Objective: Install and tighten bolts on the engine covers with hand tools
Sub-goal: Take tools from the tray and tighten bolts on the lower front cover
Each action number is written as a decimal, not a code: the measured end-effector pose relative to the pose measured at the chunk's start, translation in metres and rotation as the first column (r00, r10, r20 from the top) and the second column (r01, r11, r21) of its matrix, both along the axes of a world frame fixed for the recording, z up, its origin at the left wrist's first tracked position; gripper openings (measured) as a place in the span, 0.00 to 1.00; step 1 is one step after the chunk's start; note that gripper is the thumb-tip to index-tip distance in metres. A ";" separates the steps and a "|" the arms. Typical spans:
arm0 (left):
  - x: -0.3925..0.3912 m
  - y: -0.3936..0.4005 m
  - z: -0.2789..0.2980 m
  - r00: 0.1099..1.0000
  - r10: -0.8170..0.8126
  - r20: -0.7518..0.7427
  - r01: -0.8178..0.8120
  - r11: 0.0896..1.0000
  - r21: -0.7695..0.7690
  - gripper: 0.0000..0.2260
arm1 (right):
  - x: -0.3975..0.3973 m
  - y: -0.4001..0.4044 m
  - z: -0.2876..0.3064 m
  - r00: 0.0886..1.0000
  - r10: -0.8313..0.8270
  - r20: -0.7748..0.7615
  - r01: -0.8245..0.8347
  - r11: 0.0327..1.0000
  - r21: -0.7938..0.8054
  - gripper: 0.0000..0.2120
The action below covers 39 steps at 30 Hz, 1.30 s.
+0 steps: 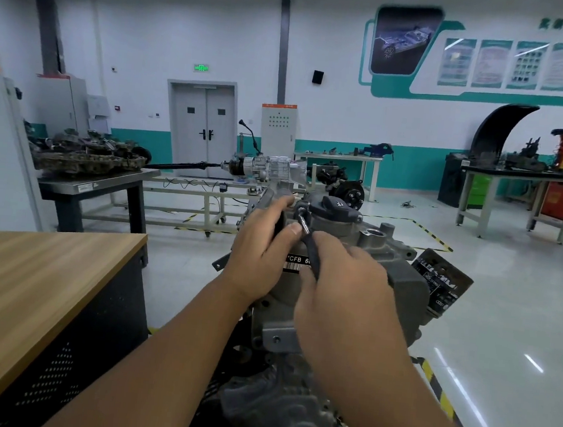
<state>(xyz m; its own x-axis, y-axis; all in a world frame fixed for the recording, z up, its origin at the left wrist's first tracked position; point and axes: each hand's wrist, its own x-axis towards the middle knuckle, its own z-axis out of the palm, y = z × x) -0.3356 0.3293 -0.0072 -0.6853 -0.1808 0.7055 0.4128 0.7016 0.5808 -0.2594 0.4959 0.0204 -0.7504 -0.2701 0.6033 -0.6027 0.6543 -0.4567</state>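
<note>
A grey engine [401, 276] stands in front of me with a black oil filler cap [335, 209] on its top cover. My right hand [351, 295] grips the dark handle of a hand tool [309, 240]. The tool's metal tip sits on a bolt [301, 210] just left of the cap. My left hand [263, 242] wraps over the left edge of the cover, and its thumb presses against the tool's shaft. A white label reading "CFB" [298, 260] shows between my hands.
A wooden-topped workbench [26, 275] stands at my left. Beyond the engine a gearbox on a frame [270, 169] and a dark table with parts [94, 181] stand on the floor. More benches [530, 182] line the right wall.
</note>
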 end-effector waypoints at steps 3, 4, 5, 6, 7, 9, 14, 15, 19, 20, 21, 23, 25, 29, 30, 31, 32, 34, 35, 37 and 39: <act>0.003 -0.011 0.003 0.998 -0.019 0.060 0.024 0.996 -0.089 0.33 | -0.002 0.007 0.019 0.991 -0.032 -0.127 0.062 0.967 0.247 0.11; 0.005 -0.014 0.004 0.996 -0.029 0.084 0.036 0.996 -0.085 0.34 | -0.002 0.008 0.024 0.989 -0.012 -0.147 0.054 0.957 0.284 0.11; 0.006 -0.015 0.006 0.994 -0.041 0.100 0.049 0.996 -0.073 0.35 | -0.003 0.007 0.028 0.987 0.006 -0.162 0.046 0.948 0.316 0.11; 0.007 -0.016 0.007 0.992 -0.052 0.113 0.059 0.997 -0.057 0.36 | -0.003 0.006 0.029 0.986 0.008 -0.167 0.048 0.943 0.328 0.11; 0.007 -0.016 0.009 0.990 -0.060 0.127 0.066 0.997 -0.040 0.36 | -0.004 0.006 0.029 0.985 0.004 -0.171 0.052 0.945 0.323 0.10; 0.008 -0.014 0.012 0.989 -0.060 0.138 0.063 0.998 -0.017 0.36 | -0.009 0.007 0.019 0.982 0.034 -0.184 0.018 0.961 0.275 0.09; 0.008 -0.013 0.012 0.992 -0.051 0.115 0.052 0.999 0.002 0.35 | -0.020 0.009 -0.016 0.881 0.409 0.237 -0.106 0.661 -0.743 0.07; 0.009 -0.013 0.012 0.991 -0.058 0.119 0.056 0.998 0.015 0.33 | -0.018 0.010 -0.023 0.793 0.555 0.252 -0.042 0.462 -0.886 0.08; 0.016 -0.014 0.021 0.977 -0.116 0.177 0.115 0.993 0.017 0.23 | -0.008 0.010 -0.051 0.829 0.558 0.044 -0.115 0.246 -0.962 0.13; 0.019 -0.013 0.027 0.971 -0.116 0.209 0.121 0.993 -0.013 0.21 | -0.009 0.010 -0.056 0.877 0.480 -0.013 -0.160 0.268 -0.950 0.14; 0.022 -0.010 0.033 0.970 -0.079 0.230 0.096 0.993 -0.062 0.20 | -0.012 0.011 -0.062 0.906 0.419 -0.061 -0.200 0.297 -0.934 0.14; 0.025 -0.003 0.045 0.974 0.092 0.205 -0.047 0.975 -0.215 0.22 | -0.021 0.011 -0.070 0.924 0.365 -0.115 -0.236 0.307 -0.922 0.13; 0.026 0.010 0.053 0.952 0.295 0.083 -0.243 0.892 -0.381 0.21 | -0.030 0.010 -0.075 0.919 0.376 -0.118 -0.220 0.243 -0.945 0.14; 0.023 0.033 0.068 0.873 0.480 -0.082 -0.450 0.729 -0.516 0.06 | -0.033 0.004 -0.082 0.925 0.341 -0.171 -0.251 0.209 -0.945 0.15; 0.023 0.037 0.071 0.855 0.514 -0.075 -0.470 0.704 -0.532 0.05 | -0.031 0.002 -0.083 0.921 0.339 -0.190 -0.261 0.176 -0.949 0.15; 0.022 0.041 0.074 0.835 0.546 -0.069 -0.490 0.680 -0.545 0.04 | -0.029 0.000 -0.084 0.919 0.336 -0.206 -0.264 0.140 -0.954 0.18; 0.022 0.044 0.076 0.815 0.575 -0.069 -0.509 0.654 -0.559 0.03 | -0.029 -0.002 -0.085 0.918 0.337 -0.207 -0.256 0.109 -0.960 0.21; 0.020 0.050 0.079 0.786 0.614 -0.080 -0.531 0.602 -0.597 0.07 | -0.031 -0.010 -0.085 0.915 0.361 -0.179 -0.210 0.051 -0.976 0.18; 0.019 0.052 0.079 0.775 0.627 -0.080 -0.529 0.575 -0.624 0.10 | -0.033 -0.015 -0.084 0.911 0.382 -0.154 -0.178 0.029 -0.984 0.15; 0.019 0.054 0.080 0.753 0.652 -0.084 -0.523 0.517 -0.677 0.17 | -0.037 -0.025 -0.081 0.888 0.446 -0.113 -0.123 -0.006 -0.992 0.12; 0.019 0.056 0.079 0.743 0.661 -0.105 -0.522 0.473 -0.710 0.22 | -0.040 -0.032 -0.080 0.857 0.508 -0.087 -0.073 -0.047 -0.996 0.15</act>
